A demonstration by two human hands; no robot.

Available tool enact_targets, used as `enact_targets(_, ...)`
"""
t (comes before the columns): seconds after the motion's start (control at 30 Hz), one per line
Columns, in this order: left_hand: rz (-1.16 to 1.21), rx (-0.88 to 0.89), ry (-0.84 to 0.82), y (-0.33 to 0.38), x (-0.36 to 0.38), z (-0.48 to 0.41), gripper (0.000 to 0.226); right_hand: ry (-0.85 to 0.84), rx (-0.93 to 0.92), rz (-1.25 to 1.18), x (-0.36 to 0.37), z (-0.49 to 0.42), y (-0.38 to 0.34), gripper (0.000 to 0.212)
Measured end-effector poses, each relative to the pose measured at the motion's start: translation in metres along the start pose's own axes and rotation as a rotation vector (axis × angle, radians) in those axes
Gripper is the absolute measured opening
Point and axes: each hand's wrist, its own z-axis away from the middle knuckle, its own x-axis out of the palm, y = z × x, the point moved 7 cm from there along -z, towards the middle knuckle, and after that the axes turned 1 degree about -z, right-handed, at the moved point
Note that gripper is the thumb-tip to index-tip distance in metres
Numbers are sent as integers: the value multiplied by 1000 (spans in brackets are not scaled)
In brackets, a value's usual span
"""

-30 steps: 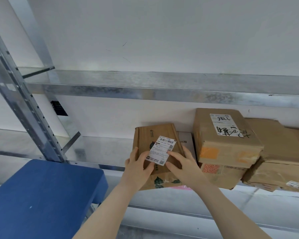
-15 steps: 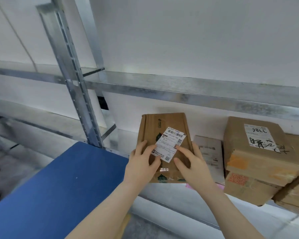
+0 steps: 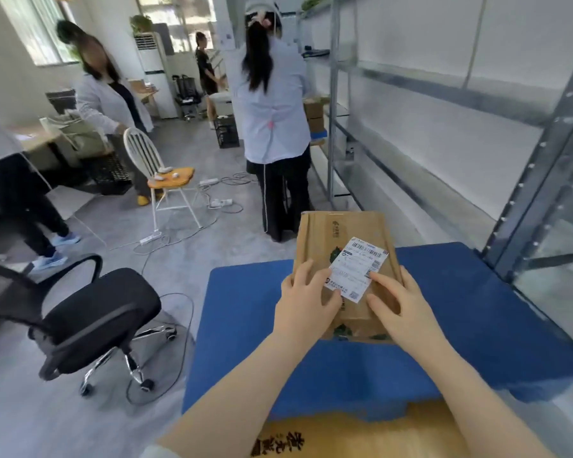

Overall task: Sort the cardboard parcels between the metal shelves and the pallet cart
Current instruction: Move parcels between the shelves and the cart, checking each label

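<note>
I hold a flat brown cardboard parcel (image 3: 339,246) with a white shipping label above the blue pallet cart deck (image 3: 460,312). My left hand (image 3: 303,305) grips its lower left edge, thumb on the label. My right hand (image 3: 401,305) grips its lower right edge, with a finger on the label. The metal shelves (image 3: 444,104) run along the wall on the right. Another cardboard box (image 3: 361,434) with dark printed characters lies at the cart's near end, partly hidden by my arms.
A person in a white coat (image 3: 272,104) stands close ahead beside the shelves. Other people stand at the left and far back. A black office chair (image 3: 93,319), a white chair with an orange seat (image 3: 166,180) and loose cables on the floor lie to the left.
My view has swung left from the shelf to the room. Both hands carried the labelled parcel off the shelf and over the blue cart deck.
</note>
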Motion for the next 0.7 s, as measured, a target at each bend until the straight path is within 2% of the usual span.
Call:
enact_targets(0.2, -74, -195, 79, -148, -37, 9, 41, -212, -58, -90, 152, -33, -33, 41)
enact_targets(0.37, -92, -268, -27, -233, -28, 11, 42, -309, 14, -110, 240, -35, -23, 44)
enact_targets(0.5, -88, -247, -30, -265, -18, 8, 41, -315, 1, -100, 269, -37, -16, 44)
enact_targets(0.7, -38, -273, -86, -271, -15, -8, 42, -312, 5, -88, 272, -53, -18, 42)
